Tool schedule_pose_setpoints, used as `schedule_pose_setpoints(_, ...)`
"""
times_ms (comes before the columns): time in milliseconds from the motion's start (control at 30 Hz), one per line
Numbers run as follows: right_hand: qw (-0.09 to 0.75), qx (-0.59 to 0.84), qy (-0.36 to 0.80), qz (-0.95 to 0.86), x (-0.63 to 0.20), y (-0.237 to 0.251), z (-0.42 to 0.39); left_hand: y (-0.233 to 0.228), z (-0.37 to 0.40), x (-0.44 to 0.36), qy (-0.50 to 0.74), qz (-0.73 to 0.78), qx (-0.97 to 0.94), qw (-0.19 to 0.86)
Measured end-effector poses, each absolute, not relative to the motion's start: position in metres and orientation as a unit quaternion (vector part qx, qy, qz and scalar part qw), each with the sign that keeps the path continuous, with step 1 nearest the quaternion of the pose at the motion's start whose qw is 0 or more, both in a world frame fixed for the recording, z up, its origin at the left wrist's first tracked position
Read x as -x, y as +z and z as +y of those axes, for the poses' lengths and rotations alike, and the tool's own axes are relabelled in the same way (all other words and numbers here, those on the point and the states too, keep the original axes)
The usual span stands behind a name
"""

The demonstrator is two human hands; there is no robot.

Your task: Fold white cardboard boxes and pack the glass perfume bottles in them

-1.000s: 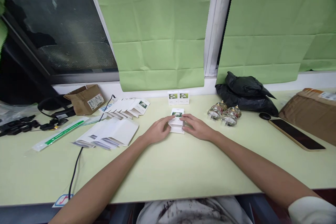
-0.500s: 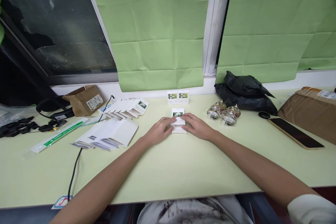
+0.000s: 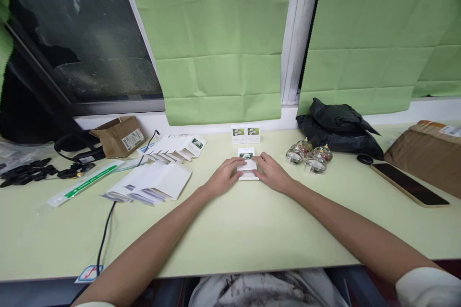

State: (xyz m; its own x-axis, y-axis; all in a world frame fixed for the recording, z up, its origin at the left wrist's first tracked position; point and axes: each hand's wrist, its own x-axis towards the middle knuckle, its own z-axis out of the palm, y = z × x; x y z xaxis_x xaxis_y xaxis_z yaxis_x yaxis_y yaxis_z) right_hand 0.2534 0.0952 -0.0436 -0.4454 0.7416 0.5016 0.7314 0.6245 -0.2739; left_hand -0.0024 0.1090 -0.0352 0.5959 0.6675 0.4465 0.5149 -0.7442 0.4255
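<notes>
A small white cardboard box [image 3: 247, 165] with a green flower picture lies on the table in front of me, its near end open. My left hand [image 3: 226, 175] grips its left side, fingers over the top and thumb by the near end. From the right, my right hand [image 3: 271, 172] holds the same box in a like way. Behind it, two matching finished-looking boxes [image 3: 246, 134] stand upright side by side against the wall. To the left lie flattened white cartons [image 3: 154, 182] in a fanned pile, with more flat cartons [image 3: 176, 147] behind them.
At right are clear-wrapped shiny ornaments [image 3: 309, 156], black plastic bags [image 3: 338, 127], a phone [image 3: 408, 184] and a brown parcel [image 3: 427, 156]. A small open brown carton [image 3: 118, 136], a green-striped packet [image 3: 88, 182] and a black cable [image 3: 104, 237] are at left.
The view has shifted slightly. Both hands stay on the white box, and its near end shows a little wider open between them.
</notes>
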Motion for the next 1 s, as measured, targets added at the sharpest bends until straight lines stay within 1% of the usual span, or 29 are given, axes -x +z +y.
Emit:
schedule_pose_setpoints(133,0.276,0.437,0.029,-0.855,-0.252,-0.043,0.095,-0.036,0.113,-0.001,0.308,0.33,-0.883,0.131)
schedule_pose_setpoints(233,0.284,0.431,0.044,-0.855,-0.251,-0.043,0.094,-0.037,0.116,-0.004,0.315,0.326,-0.881,0.136)
schedule_pose_setpoints(533,0.288,0.41,0.035,-0.865,-0.248,-0.044,0.096,-0.036,0.115,-0.008,0.329,0.304,-0.884,0.133)
schedule_pose_setpoints(767,0.296,0.385,0.051,-0.873,-0.255,-0.05,0.102,-0.034,0.111,-0.003,0.318,0.317,-0.883,0.134)
schedule_pose_setpoints(1000,0.31,0.381,0.13,-0.861,-0.267,-0.038,0.095,-0.032,0.111,0.014,0.289,0.337,-0.88,0.17)
